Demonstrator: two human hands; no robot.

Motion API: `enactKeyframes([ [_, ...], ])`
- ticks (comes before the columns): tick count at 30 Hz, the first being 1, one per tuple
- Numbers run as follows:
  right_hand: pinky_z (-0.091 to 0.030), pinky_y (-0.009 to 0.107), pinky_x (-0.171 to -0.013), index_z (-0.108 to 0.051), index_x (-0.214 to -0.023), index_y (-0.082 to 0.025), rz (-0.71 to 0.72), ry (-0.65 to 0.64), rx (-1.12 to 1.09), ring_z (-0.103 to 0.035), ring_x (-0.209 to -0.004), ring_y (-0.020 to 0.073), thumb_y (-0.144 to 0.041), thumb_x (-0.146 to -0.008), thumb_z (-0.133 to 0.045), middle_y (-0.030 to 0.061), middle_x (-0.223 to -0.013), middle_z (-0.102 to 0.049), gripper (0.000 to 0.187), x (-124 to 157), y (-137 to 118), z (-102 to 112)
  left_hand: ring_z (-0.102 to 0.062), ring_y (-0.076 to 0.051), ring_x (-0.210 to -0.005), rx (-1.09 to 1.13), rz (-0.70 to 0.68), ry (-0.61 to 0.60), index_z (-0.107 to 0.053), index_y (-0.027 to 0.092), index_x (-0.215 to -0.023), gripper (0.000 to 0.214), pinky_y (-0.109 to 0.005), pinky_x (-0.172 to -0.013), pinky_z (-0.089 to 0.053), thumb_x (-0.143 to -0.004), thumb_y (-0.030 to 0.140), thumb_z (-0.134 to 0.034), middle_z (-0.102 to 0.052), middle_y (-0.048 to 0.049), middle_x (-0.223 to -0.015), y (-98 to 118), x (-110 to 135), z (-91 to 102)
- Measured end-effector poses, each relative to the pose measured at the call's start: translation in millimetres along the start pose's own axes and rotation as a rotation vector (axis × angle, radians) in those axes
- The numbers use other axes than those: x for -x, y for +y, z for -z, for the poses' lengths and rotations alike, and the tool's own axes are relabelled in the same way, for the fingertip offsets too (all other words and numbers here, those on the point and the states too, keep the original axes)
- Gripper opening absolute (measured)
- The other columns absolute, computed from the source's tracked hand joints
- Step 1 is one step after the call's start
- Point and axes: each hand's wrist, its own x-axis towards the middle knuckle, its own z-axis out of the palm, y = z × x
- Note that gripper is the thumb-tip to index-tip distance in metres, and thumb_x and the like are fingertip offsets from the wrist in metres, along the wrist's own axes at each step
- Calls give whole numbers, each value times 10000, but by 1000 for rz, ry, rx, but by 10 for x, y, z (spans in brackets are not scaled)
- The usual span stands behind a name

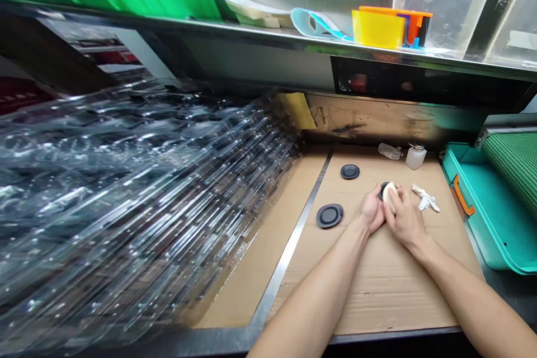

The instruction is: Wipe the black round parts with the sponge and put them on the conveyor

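The dark round piece sits in the left grip, whose fingers curl under and around it, so that only part of its edge shows past the hands. A cream pad lies against its face, pinched in the right grip with the fingers bent over it. The two hands meet, raised in front of the person over a cardboard sheet on the table; whether the piece touches the cardboard cannot be told.

Left of the hands, two similar dark discs lie flat on the cardboard, well apart: the nearer disc beside the left forearm, the farther disc beyond it. Just right of the right grip is a crumpled white cloth. Farther back stand a small whitish bottle and, beside it, a crumpled clear wrapper.

A teal tray with an orange handle borders the right side. Stacked clear plastic trays, blurred, fill the left. Above the back runs a shelf bearing a yellow bin.
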Motion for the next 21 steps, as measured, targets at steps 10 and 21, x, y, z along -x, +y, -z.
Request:
enactKeyframes([
  [10,-488,405,-914,-596,-1386,-199,-1,-12,5,-546,-1063,279,-352,-983,-484,150,-1200,-584,446,-12,-46,39,-702,-246,-1089,-3,16,-17,-700,100,-1056,461,-374,-1031,-530,-1054,386,-338,-747,-161,-1090,-1,10,-15],
  [21,-483,410,-888,-610,-1370,-187,-48,50,47,-542,-1008,278,-338,-976,-484,149,-1144,-595,440,-18,-75,84,-699,-243,-1101,-43,-23,9,-680,97,-1171,421,-385,-1071,-504,-1053,339,-356,-751,-148,-1098,-34,-4,-4],
])
